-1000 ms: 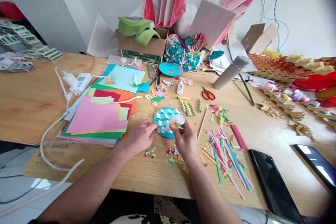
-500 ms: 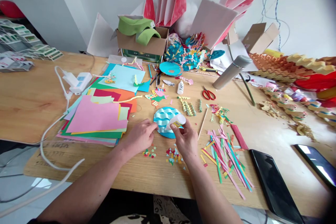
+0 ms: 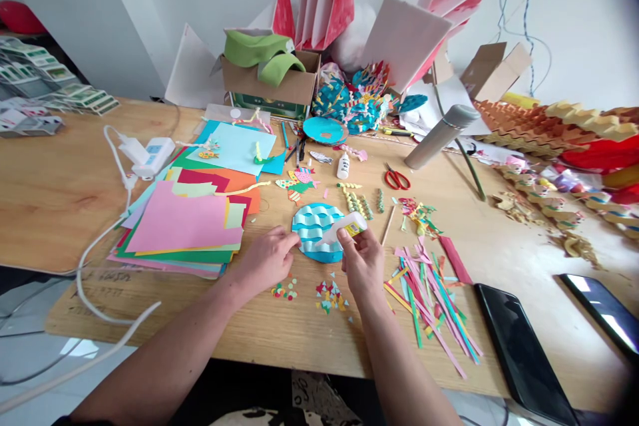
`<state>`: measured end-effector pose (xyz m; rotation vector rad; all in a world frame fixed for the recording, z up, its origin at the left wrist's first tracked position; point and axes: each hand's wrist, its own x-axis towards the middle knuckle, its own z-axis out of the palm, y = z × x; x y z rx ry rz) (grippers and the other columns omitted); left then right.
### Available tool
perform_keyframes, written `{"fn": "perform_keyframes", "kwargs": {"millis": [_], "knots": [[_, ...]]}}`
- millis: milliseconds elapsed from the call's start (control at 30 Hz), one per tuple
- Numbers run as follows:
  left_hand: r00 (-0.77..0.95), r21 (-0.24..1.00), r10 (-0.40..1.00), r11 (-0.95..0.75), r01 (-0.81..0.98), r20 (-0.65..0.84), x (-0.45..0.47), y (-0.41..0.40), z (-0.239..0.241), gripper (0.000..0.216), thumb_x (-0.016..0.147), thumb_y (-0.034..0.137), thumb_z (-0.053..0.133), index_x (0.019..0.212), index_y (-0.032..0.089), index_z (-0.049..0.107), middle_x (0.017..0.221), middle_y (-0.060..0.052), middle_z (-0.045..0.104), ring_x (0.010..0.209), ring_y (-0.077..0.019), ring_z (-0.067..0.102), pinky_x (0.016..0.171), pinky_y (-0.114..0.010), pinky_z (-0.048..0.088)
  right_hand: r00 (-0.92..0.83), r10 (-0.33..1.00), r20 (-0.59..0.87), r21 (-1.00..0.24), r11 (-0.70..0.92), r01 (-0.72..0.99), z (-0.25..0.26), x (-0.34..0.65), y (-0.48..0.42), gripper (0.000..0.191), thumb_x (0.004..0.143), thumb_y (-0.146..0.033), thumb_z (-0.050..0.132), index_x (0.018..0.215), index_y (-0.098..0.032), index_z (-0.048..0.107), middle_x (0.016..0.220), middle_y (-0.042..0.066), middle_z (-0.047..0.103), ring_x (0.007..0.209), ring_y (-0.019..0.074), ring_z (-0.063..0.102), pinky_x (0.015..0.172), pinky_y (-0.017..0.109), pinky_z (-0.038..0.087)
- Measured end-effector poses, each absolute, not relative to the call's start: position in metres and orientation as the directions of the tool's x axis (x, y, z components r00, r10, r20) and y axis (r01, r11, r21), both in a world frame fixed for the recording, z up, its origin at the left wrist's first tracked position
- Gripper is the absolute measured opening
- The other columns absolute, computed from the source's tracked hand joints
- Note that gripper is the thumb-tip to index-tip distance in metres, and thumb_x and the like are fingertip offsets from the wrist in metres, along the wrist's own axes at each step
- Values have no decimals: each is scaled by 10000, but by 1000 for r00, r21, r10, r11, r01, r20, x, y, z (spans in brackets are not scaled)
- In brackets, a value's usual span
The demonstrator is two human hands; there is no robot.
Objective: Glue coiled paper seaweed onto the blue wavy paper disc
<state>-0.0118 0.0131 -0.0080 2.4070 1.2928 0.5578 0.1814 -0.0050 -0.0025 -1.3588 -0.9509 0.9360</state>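
A round blue paper disc (image 3: pixel 319 255) with wavy light-blue strips lies on the table before me. My left hand (image 3: pixel 273 254) has its fingers closed at the disc's left edge, thumb and index finger together there. My right hand (image 3: pixel 364 259) grips a white glue bottle (image 3: pixel 353 222), tilted with its nozzle end low over the right part of the disc. Just where the nozzle meets the strips is hard to make out. Small round paper dots (image 3: pixel 285 289) and cut paper bits (image 3: pixel 331 295) lie on the near side of the disc.
Left is a stack of coloured paper (image 3: pixel 180 219); right are loose paper strips (image 3: pixel 424 293) and a black phone (image 3: pixel 519 339). Red-handled scissors (image 3: pixel 397 178), a second small bottle (image 3: pixel 343 165) and a grey cylinder (image 3: pixel 439 138) stand or lie farther back. A white cable (image 3: pixel 90 266) crosses the left edge.
My right hand has shifted slightly right with the glue bottle, which now leans lower and nearer to flat. My left hand and the disc have stayed in place.
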Motion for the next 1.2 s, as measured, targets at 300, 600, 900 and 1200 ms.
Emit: {"fn": "perform_keyframes", "kwargs": {"millis": [300,600,900,1200], "knots": [[494,477,851,-513,713,177,-13,14,-12,364,740,-17,446,965,198,634,886,-32,631,795,-159,632,751,-287,510,289,922,-259,-888,-109,-447,2,189,0,431,620,-461,812,730,-181,503,404,-156,298,283,5,223,281,140,162],[487,495,854,-509,705,185,-12,14,-10,360,719,-38,453,928,194,634,876,-28,643,777,-153,630,744,-283,512,123,923,-364,-746,-209,-633,9,197,0,415,666,-478,780,686,-189,483,409,-138,316,296,10,158,251,138,125],[460,530,870,-479,700,179,-12,13,-5,360,753,-27,438,943,189,653,845,-35,630,764,-156,631,721,-279,498,-149,921,-360,-667,-366,-649,55,199,3,455,723,-557,712,603,-195,463,318,-135,252,297,24,83,249,132,152],[468,535,877,-449,716,110,-12,15,-8,312,785,13,413,928,191,624,886,-48,627,828,-184,631,747,-302,485,-173,964,-203,-684,-266,-679,105,191,9,435,869,-543,558,912,-120,648,354,-148,242,326,27,20,273,115,124]]}}
